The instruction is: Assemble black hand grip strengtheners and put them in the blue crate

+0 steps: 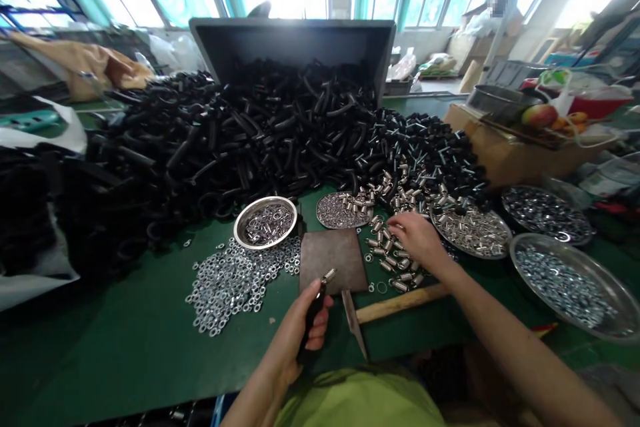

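My left hand point(316, 323) is wrapped round a black handle point(313, 320), held upright in front of me. A small silver spring point(329, 275) shows at the handle's top end, over the near edge of a square metal plate point(333, 257). My right hand point(417, 237) reaches into a loose heap of silver springs point(387, 260), fingers bent and close together. What its fingertips pinch, if anything, I cannot make out. Beneath my right forearm lies a hammer point(400, 303), its wooden handle pointing right and its steel head close to the plate.
Black curved handles point(270, 127) spill from a grey bin point(293, 23). Black knobs with bolts point(425, 140) lie to their right. Nuts point(230, 287) are spread beside a steel bowl point(240, 235). Trays of small parts point(620, 323) stand at right, before a cardboard box point(520, 160).
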`<state>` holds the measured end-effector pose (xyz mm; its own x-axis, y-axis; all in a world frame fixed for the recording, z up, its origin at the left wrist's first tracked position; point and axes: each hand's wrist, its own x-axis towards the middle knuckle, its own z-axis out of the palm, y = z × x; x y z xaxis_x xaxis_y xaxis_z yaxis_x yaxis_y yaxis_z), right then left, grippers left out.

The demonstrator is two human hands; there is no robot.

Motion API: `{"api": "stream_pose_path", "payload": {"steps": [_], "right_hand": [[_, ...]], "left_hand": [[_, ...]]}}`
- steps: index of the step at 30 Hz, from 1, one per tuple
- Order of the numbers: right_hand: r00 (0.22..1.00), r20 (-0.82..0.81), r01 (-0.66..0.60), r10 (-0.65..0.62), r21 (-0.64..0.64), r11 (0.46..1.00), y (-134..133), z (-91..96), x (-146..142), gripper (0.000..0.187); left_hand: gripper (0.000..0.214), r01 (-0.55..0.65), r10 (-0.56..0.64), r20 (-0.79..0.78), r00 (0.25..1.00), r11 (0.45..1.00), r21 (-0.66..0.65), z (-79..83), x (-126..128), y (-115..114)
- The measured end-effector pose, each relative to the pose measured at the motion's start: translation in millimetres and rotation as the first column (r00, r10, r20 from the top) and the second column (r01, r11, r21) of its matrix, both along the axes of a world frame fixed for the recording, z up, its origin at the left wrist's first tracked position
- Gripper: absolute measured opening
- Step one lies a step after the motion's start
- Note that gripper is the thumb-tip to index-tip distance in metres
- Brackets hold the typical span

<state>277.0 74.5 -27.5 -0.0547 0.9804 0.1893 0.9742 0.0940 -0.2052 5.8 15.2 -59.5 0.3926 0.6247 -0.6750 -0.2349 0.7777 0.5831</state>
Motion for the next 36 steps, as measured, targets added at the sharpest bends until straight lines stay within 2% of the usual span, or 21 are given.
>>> {"api": "stream_pose_path", "payload": {"steps": [3, 5, 9, 13, 18, 22, 24, 26, 28, 29, 32, 34, 36], "right_hand": [[0.989, 0.114, 0.094, -0.092, -0.012, 0.995, 26.4, -2.9, 38.8, 0.016], [0.981, 0.172, 0.097, -0.089, -0.041, 0.994, 37.0, -9.5, 44.5, 0.017], [0.958, 0.283, 0.082, -0.057, -0.077, 0.994, 50.0, -24.8, 25.8, 0.022], [0.927, 0.374, 0.084, -0.039, -0.104, 0.991, 62.6, -31.2, 6.4, 0.026], [0.910, 0.414, 0.083, -0.020, -0.136, 0.987, 71.6, -23.0, 2.7, 0.027], [0.914, 0.403, 0.096, -0.052, -0.088, 0.991, 60.4, -7.0, 2.0, 0.028], [0.957, 0.287, 0.042, -0.036, -0.015, 0.999, 44.4, 2.5, -6.1, 0.027], [0.994, 0.007, -0.112, 0.111, 0.059, 0.992, 21.5, 12.5, -22.3, 0.023], [0.896, -0.310, -0.295, 0.318, 0.118, 0.948, -3.9, 21.9, -44.7, 0.019], [0.832, -0.404, -0.352, 0.381, 0.147, 0.924, -15.6, 25.6, -56.8, 0.019], [0.712, -0.489, -0.481, 0.505, 0.185, 0.857, -39.7, 28.5, -89.3, 0.020], [0.686, -0.463, -0.534, 0.562, 0.205, 0.820, -45.6, 22.8, -104.5, 0.022], [0.693, -0.397, -0.551, 0.601, 0.246, 0.798, -46.0, 13.9, -114.6, 0.023]], "left_hand": [[0.049, -0.064, 0.064, 0.041, 0.997, 0.998, -0.004, -4.4, -3.8, 2.0], [0.049, -0.094, 0.093, 0.082, 0.992, 0.995, 0.014, -5.5, -2.1, 2.4], [0.055, -0.130, 0.126, 0.149, 0.981, 0.991, 0.016, -4.1, 6.8, 3.9], [0.061, -0.128, 0.128, 0.181, 0.975, 0.992, -0.014, -0.7, 12.5, 8.4], [0.046, -0.236, 0.251, 0.207, 0.946, 0.967, -0.093, 2.7, 10.8, 15.5], [0.029, -0.304, 0.349, 0.361, 0.865, 0.936, -0.178, 4.9, 6.1, 19.9], [0.029, -0.328, 0.374, 0.414, 0.830, 0.927, -0.182, 4.5, 4.9, 21.7], [0.029, -0.345, 0.388, 0.443, 0.808, 0.921, -0.178, 3.2, 5.4, 23.3], [0.029, -0.357, 0.391, 0.465, 0.794, 0.920, -0.164, 2.3, 7.7, 24.4], [0.028, -0.363, 0.392, 0.472, 0.790, 0.919, -0.155, 2.2, 9.4, 24.6], [0.024, -0.391, 0.404, 0.475, 0.782, 0.911, -0.131, 4.6, 16.0, 23.7], [0.020, -0.419, 0.425, 0.456, 0.782, 0.900, -0.120, 7.6, 20.4, 22.0], [0.017, -0.452, 0.449, 0.427, 0.785, 0.886, -0.103, 10.6, 23.7, 20.1]]}}
